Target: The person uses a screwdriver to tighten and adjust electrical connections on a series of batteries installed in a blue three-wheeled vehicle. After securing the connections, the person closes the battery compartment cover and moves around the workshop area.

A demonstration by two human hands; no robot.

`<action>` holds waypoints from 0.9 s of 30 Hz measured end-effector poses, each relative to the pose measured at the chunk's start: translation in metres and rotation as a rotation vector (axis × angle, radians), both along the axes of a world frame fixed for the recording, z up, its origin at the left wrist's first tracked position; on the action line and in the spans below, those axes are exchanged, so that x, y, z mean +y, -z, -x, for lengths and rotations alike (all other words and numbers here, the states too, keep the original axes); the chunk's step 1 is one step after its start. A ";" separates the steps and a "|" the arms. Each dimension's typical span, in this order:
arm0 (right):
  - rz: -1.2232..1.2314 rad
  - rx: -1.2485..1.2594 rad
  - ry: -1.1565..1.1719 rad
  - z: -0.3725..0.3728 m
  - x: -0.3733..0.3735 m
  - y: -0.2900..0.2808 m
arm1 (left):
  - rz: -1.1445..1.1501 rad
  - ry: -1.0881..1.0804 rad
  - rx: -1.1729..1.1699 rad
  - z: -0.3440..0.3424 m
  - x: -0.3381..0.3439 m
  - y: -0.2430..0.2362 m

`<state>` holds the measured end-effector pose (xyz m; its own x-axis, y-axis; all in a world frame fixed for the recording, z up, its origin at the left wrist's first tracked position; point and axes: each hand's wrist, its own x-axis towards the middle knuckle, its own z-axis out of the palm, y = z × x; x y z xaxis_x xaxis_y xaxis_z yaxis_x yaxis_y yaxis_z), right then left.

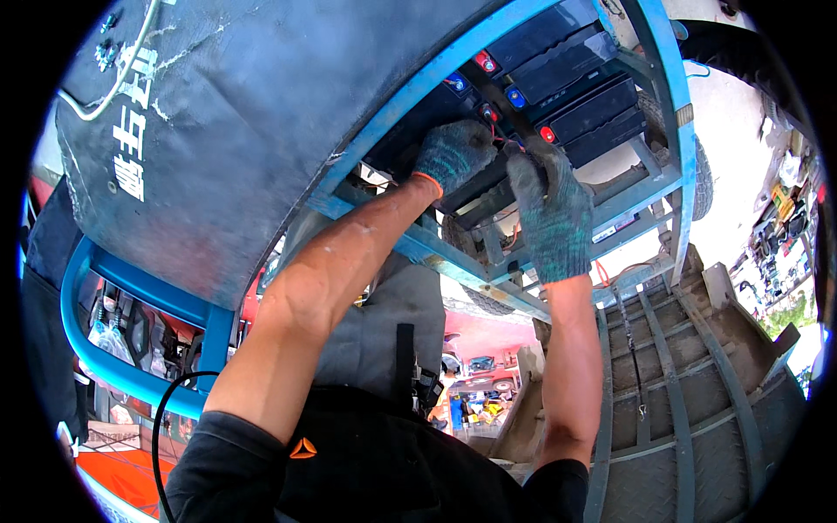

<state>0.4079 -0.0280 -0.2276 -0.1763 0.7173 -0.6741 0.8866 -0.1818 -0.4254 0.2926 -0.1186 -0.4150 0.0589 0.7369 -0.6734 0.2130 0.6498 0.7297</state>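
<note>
Both my hands wear dark grey-green knit gloves and reach in among black batteries (pixel 597 111) inside a blue metal frame (pixel 683 166). My left hand (pixel 455 157), with an orange cuff, is closed with its fingertips curled near a thin red wire (pixel 496 132). Close to its right, my right hand (pixel 555 213) points away from me, fingers drawn together; what either hand grips is hidden. Red terminal covers (pixel 547 134) and blue terminal covers (pixel 516 97) sit on the batteries just beyond my fingers.
A large black seat-like panel (pixel 235 113) with a pale cable (pixel 131 74) on it rises at the left. Below it curves a blue tubular rail (pixel 83 340). A ribbed metal cargo bed (pixel 667 401) lies at the lower right. Wheels (pixel 702 179) stand beyond the frame.
</note>
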 end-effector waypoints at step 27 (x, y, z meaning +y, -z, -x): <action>-0.325 0.093 -0.165 -0.013 -0.015 0.007 | 0.077 0.019 -0.047 0.001 0.008 -0.010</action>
